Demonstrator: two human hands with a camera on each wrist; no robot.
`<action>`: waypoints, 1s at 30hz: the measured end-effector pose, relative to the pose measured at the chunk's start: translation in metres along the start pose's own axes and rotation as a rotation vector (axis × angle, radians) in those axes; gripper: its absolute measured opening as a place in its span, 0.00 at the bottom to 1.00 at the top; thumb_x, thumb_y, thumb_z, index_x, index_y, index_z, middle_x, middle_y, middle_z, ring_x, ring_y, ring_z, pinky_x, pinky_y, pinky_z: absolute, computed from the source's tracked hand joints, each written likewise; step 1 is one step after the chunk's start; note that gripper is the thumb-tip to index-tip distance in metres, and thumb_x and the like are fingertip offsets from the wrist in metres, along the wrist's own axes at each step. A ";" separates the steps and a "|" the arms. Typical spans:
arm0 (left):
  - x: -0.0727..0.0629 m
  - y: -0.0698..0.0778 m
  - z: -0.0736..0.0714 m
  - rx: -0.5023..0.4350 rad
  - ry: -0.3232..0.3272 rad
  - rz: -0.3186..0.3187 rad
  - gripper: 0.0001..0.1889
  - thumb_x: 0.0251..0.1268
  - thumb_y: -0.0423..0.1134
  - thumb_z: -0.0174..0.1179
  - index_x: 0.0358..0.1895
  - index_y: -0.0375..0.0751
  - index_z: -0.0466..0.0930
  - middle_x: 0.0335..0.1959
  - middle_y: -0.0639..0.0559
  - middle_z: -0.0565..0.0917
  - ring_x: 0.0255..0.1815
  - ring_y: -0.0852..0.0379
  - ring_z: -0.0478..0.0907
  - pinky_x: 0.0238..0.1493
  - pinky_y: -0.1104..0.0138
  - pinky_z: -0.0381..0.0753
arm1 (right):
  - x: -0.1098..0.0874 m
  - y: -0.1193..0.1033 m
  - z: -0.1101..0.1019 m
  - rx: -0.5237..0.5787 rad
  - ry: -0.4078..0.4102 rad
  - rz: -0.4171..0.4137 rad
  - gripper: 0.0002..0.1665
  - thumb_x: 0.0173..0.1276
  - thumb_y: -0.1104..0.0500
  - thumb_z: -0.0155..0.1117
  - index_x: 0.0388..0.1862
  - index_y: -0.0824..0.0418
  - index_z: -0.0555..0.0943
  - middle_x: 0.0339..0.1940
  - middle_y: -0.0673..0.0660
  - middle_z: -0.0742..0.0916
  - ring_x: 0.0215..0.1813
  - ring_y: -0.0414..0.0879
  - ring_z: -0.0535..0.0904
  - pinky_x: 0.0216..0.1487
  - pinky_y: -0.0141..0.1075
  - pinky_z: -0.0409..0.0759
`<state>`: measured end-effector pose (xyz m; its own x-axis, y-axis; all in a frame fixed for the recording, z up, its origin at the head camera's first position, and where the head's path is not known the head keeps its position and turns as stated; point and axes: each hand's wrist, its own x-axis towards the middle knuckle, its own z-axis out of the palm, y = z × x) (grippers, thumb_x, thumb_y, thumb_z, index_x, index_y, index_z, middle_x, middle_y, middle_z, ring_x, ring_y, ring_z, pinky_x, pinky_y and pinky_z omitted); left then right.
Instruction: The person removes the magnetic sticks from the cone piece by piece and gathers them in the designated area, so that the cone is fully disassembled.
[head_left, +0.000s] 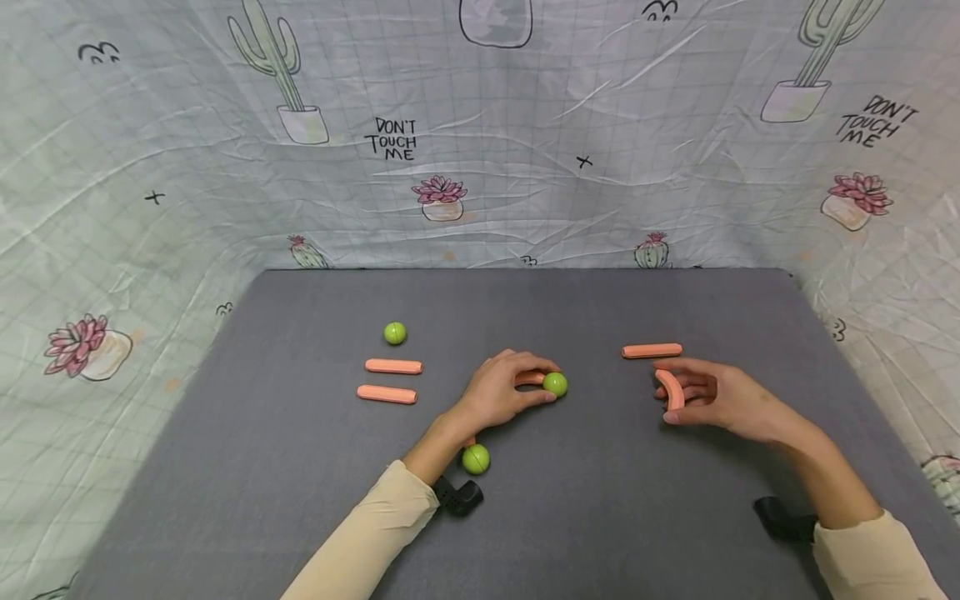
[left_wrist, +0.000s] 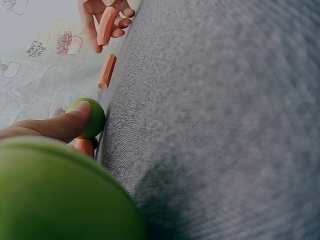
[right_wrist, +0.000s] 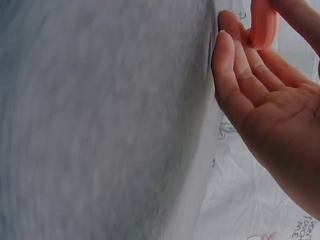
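Note:
My left hand (head_left: pixel 506 387) pinches a green ball (head_left: pixel 555 384), its thumb (left_wrist: pixel 65 124) lying against the ball. An orange rod (head_left: pixel 529 378) runs beside that ball, partly hidden by the fingers. Farther right, my right hand (head_left: pixel 731 402) holds a curved orange rod (head_left: pixel 672 390) between thumb and fingers, above the grey tabletop. This rod (right_wrist: pixel 264 24) has a ridged surface. Beneath my left wrist lies another green ball (head_left: pixel 476 459), with a bit of orange rod (head_left: pixel 469 442) next to it, mostly covered by the wrist.
A straight orange rod (head_left: pixel 652 351) lies just beyond my right hand. To the left are two more straight rods, an upper rod (head_left: pixel 393 366) and a lower rod (head_left: pixel 386 394), with a green ball (head_left: pixel 395 333) behind them. Patterned cloth (head_left: pixel 510 208) hangs behind the grey table (head_left: pixel 570 517).

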<state>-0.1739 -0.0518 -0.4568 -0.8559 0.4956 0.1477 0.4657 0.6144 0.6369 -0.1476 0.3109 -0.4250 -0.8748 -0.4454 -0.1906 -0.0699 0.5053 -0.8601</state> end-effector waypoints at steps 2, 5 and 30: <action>0.000 0.000 0.000 -0.004 -0.002 -0.002 0.21 0.64 0.51 0.74 0.59 0.60 0.86 0.52 0.63 0.89 0.50 0.59 0.79 0.57 0.61 0.77 | -0.003 0.002 -0.003 -0.037 0.018 0.002 0.46 0.66 0.57 0.78 0.78 0.67 0.67 0.58 0.65 0.88 0.52 0.31 0.86 0.46 0.32 0.86; 0.000 0.000 0.000 -0.008 -0.007 -0.003 0.21 0.64 0.51 0.74 0.60 0.60 0.86 0.52 0.62 0.89 0.50 0.59 0.79 0.58 0.60 0.77 | -0.005 0.005 -0.007 -0.080 0.044 0.009 0.46 0.66 0.56 0.78 0.77 0.68 0.67 0.56 0.63 0.89 0.51 0.29 0.84 0.45 0.30 0.84; 0.001 -0.001 0.000 -0.013 -0.013 -0.008 0.21 0.64 0.51 0.74 0.60 0.60 0.86 0.54 0.62 0.88 0.53 0.58 0.79 0.60 0.60 0.76 | -0.010 0.017 -0.018 -0.259 0.067 0.028 0.43 0.65 0.54 0.79 0.74 0.65 0.72 0.33 0.52 0.79 0.25 0.39 0.69 0.25 0.34 0.68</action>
<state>-0.1748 -0.0516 -0.4572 -0.8564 0.4989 0.1331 0.4561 0.6103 0.6477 -0.1483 0.3373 -0.4292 -0.9071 -0.3832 -0.1739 -0.1579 0.6929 -0.7036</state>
